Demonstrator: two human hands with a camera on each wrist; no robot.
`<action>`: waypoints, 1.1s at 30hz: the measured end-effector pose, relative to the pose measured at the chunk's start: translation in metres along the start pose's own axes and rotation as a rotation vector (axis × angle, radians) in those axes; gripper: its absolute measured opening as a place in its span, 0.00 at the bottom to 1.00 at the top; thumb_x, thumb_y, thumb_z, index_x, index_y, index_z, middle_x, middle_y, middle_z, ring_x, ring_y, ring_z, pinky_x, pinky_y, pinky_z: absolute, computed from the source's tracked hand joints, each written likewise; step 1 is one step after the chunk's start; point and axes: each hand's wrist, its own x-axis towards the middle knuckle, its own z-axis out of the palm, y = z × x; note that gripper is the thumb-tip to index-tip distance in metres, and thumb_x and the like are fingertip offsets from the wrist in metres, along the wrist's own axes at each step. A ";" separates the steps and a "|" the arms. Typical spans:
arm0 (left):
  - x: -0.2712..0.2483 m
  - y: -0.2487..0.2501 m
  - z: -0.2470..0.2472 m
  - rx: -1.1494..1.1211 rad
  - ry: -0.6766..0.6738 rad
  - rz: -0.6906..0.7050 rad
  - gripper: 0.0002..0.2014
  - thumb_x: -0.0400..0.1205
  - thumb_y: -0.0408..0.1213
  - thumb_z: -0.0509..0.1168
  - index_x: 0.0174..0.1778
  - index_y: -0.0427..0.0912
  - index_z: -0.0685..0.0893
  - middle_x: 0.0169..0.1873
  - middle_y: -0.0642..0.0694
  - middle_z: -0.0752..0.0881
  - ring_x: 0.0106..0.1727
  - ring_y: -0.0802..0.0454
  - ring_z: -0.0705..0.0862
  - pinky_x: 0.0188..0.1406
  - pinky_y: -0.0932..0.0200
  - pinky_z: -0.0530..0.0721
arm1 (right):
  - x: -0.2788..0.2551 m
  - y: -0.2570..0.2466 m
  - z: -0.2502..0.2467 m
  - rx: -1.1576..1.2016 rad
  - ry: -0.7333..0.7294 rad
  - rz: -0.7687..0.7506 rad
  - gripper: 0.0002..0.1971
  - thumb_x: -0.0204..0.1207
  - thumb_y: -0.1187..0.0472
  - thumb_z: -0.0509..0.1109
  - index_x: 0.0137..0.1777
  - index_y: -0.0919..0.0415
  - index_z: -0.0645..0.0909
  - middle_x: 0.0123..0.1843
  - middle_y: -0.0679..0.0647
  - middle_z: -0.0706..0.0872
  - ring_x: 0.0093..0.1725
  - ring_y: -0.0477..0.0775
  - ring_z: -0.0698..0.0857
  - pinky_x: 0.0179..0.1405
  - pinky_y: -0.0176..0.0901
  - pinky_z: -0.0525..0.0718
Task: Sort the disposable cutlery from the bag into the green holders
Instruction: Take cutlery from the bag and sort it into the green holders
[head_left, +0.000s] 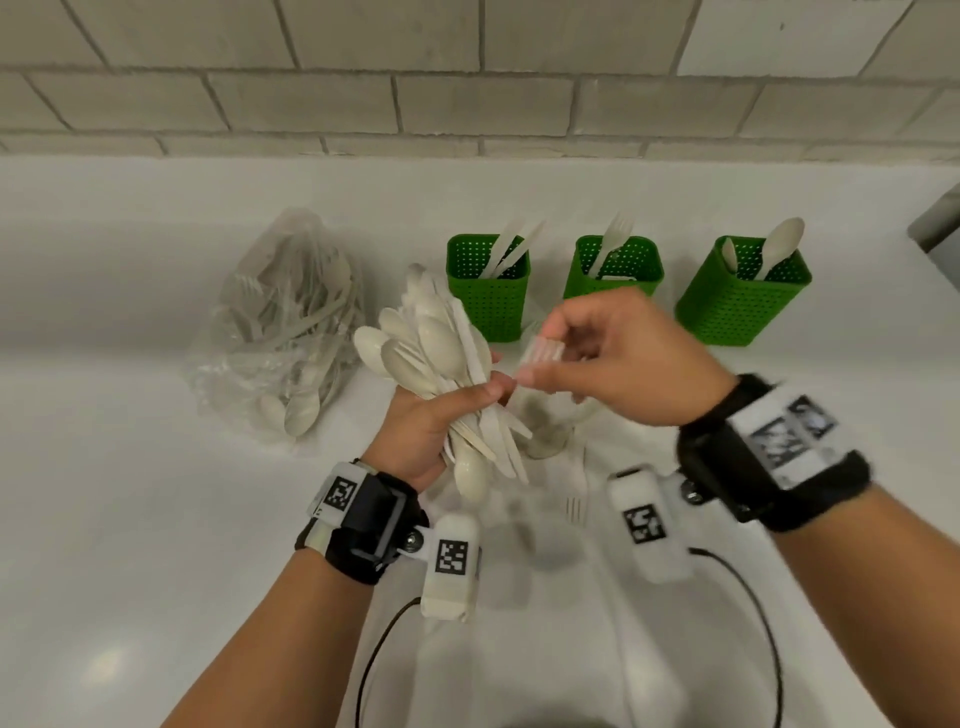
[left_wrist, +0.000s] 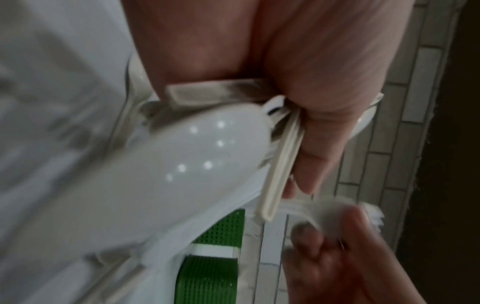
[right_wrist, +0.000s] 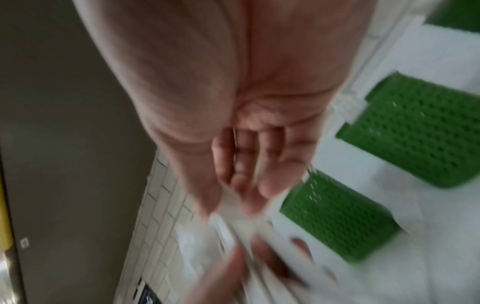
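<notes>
My left hand (head_left: 467, 395) grips a thick bundle of cream cutlery (head_left: 436, 353), spoons and knives fanned upward; in the left wrist view a spoon bowl (left_wrist: 207, 154) fills the middle under the left hand (left_wrist: 311, 144). My right hand (head_left: 537, 353) pinches a blurred white fork (head_left: 545, 349) just right of the bundle, also seen as the fork (left_wrist: 337, 207). Behind stand three green holders: the left (head_left: 488, 306) with knives, the middle (head_left: 618, 273) with forks, the right (head_left: 743, 306) with spoons. The clear bag (head_left: 280, 332) of cutlery lies at the left.
White counter (head_left: 130, 493) backed by a tiled wall (head_left: 467, 104). A fork (head_left: 575, 501) lies on the counter below my hands. A grey object (head_left: 940, 223) sits at the far right edge. Cables trail from both wrist cameras toward me.
</notes>
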 end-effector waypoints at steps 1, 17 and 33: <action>0.000 -0.001 0.006 0.024 -0.031 0.003 0.18 0.72 0.24 0.71 0.60 0.30 0.82 0.47 0.33 0.89 0.50 0.40 0.89 0.49 0.43 0.88 | 0.004 0.008 0.012 0.094 0.086 0.003 0.10 0.70 0.59 0.80 0.40 0.65 0.83 0.35 0.56 0.89 0.29 0.53 0.84 0.30 0.51 0.85; 0.003 -0.007 0.007 0.122 0.011 -0.090 0.20 0.70 0.22 0.73 0.59 0.26 0.83 0.42 0.31 0.86 0.38 0.41 0.86 0.42 0.48 0.87 | 0.009 0.044 0.051 0.167 0.308 0.161 0.12 0.78 0.58 0.74 0.36 0.66 0.84 0.27 0.52 0.84 0.28 0.55 0.83 0.33 0.44 0.82; 0.002 0.000 0.001 0.058 -0.005 -0.165 0.07 0.71 0.24 0.73 0.44 0.32 0.87 0.33 0.36 0.85 0.32 0.47 0.86 0.35 0.55 0.86 | -0.002 0.069 0.024 -0.725 0.201 -0.096 0.19 0.79 0.56 0.71 0.26 0.57 0.74 0.33 0.52 0.71 0.34 0.52 0.68 0.33 0.45 0.65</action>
